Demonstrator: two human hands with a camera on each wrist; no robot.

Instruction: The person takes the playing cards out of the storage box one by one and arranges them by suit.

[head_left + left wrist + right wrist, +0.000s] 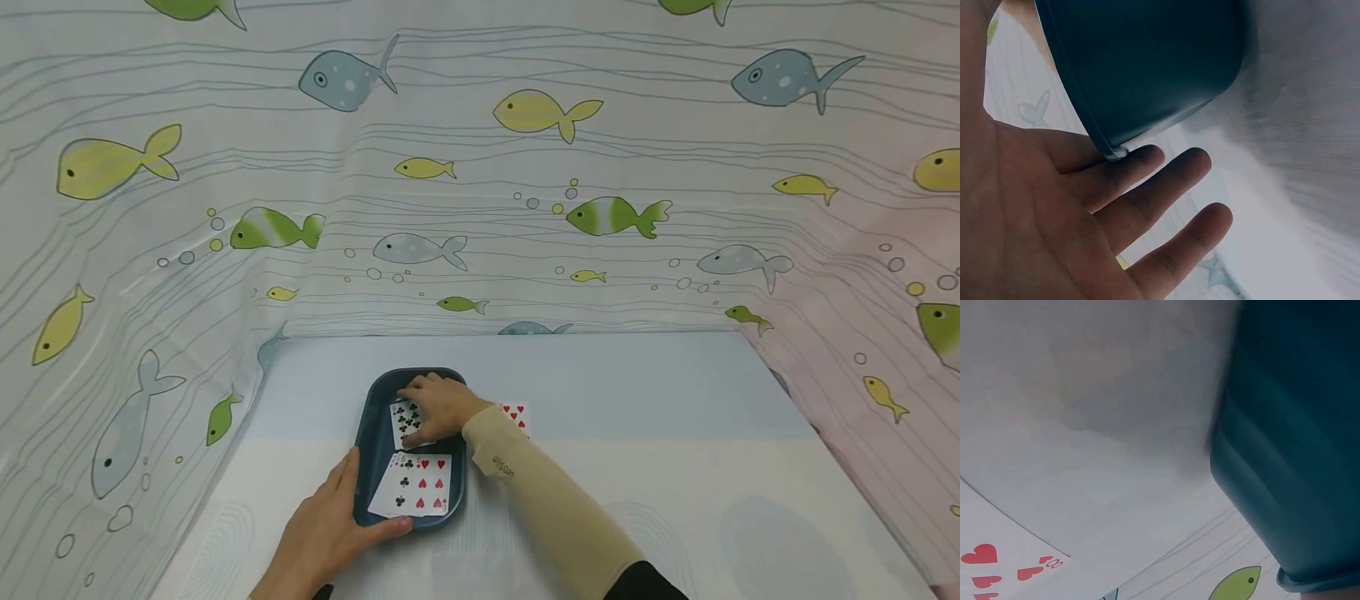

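Note:
A dark blue rectangular tray [363,467] stands on the table with playing cards in it. In its near half, a hearts card [431,485] overlaps a clubs card [390,493]. My left hand [324,521] spans the near left corner, thumb at the front rim; the left wrist view shows straight, spread fingers [1166,187] touching the rim from outside. Over the far half, my right hand [444,406] holds a black-suited playing card [403,423] between thumb and fingertips at its near and far edges, covering its right part.
Right of the tray, an eight of hearts [1004,556] lies face up on the white table [637,392], partly behind the right sleeve [547,492] in the head view. A fish-print curtain [465,192] rises behind the table and along both sides.

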